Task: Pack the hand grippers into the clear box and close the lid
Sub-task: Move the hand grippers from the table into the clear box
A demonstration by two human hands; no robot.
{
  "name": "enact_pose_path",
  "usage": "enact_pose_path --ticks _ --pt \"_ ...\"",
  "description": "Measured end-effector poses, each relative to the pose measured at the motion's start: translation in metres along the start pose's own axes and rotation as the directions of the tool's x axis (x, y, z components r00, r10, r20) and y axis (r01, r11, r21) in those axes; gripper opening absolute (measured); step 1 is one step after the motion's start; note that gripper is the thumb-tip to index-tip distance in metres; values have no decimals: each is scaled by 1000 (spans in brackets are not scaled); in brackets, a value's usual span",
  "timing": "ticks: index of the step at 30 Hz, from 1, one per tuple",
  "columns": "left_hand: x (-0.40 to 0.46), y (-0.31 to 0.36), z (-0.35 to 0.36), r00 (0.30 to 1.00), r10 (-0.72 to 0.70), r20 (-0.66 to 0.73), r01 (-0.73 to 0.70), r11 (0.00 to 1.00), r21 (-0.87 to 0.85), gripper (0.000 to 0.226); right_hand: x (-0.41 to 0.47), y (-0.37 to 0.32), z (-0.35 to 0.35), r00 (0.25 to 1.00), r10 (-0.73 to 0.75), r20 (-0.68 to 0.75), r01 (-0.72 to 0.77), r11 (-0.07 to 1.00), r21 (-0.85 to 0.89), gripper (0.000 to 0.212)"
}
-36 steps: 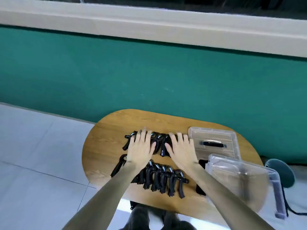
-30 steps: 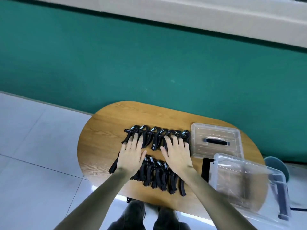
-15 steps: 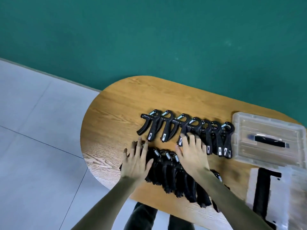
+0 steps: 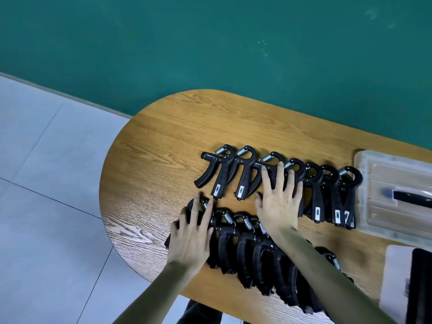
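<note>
On the oval wood-grain worktop (image 4: 149, 174), nothing packed yet by the look of it: all hand grippers lie out in 2 rows. Left hand (image 4: 191, 237) rests flat, fingers (image 4: 196, 206) straight and spread, on the near row (image 4: 247, 253). Right hand (image 4: 279, 202) likewise flat, fingers apart, on the far row (image 4: 243, 178). Grippers: black moulded handles, small steel coil springs. Far right, the clear ribbed lid (image 4: 374, 183) lies off; the box itself is barely in view at the right edge.
</note>
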State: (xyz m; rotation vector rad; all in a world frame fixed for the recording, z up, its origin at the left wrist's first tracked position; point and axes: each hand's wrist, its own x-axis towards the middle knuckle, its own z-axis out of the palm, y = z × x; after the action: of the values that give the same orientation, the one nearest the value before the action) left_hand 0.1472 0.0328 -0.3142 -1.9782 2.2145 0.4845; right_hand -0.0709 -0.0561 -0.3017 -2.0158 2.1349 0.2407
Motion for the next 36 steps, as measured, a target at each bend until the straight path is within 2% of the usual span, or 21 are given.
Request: enact_pose_path --ticks 5,8,11,14,17,23,32,36 --pt "1 0 -1 999 -18 -42 18 1000 7 104 9 -14 4 1000 12 6 -12 1000 -19 93" --pt "2 -1 -1 999 -10 -46 10 1000 -1 100 14 -15 9 1000 11 -4 -11 1000 -1 97" --pt "2 -1 1 998 -20 -61 19 1000 -13 96 11 -11 13 999 -17 -42 19 999 39 81" --pt "2 0 2 997 -24 -71 22 999 -28 92 11 -15 13 996 18 -83 -10 995 101 62" --pt "1 0 3 996 -27 -82 26 1000 -16 96 14 -22 16 993 61 -98 -49 991 127 58" --pt "1 -1 4 994 -14 -108 11 999 -32 87 22 -28 14 992 103 -72 -97 992 83 66" --pt "2 -1 2 992 8 -129 -8 1000 4 93 35 -45 7 983 182 -27 -178 978 106 81" --pt "0 -1 3 994 2 -113 -2 1000 5 96 31 -43 13 983 177 -45 -175 983 49 84"
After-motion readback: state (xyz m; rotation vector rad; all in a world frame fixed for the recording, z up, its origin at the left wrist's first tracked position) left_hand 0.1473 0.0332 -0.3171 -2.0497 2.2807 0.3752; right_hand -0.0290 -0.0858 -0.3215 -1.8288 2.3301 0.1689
